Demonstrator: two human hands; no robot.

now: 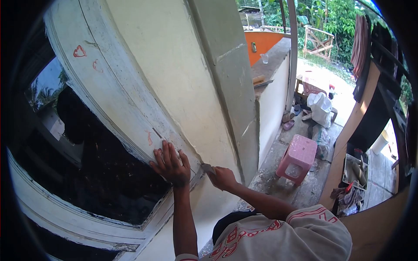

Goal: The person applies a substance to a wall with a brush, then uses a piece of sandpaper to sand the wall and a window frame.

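Note:
My left hand lies flat with its fingers spread on the white wooden window frame, beside the dark glass pane. To its right, my right hand is closed round a scraper with a flat metal blade. The blade touches the outer edge of the frame where it meets the cream wall. The scraper's handle is hidden inside my fingers. Red heart-like marks show on the upper part of the frame, and its paint looks worn.
A pink plastic stool stands on the floor to the right. Behind it are a white sack and shoes. A low wall with a ledge runs beyond the grey pillar. Cloths lie at the far right.

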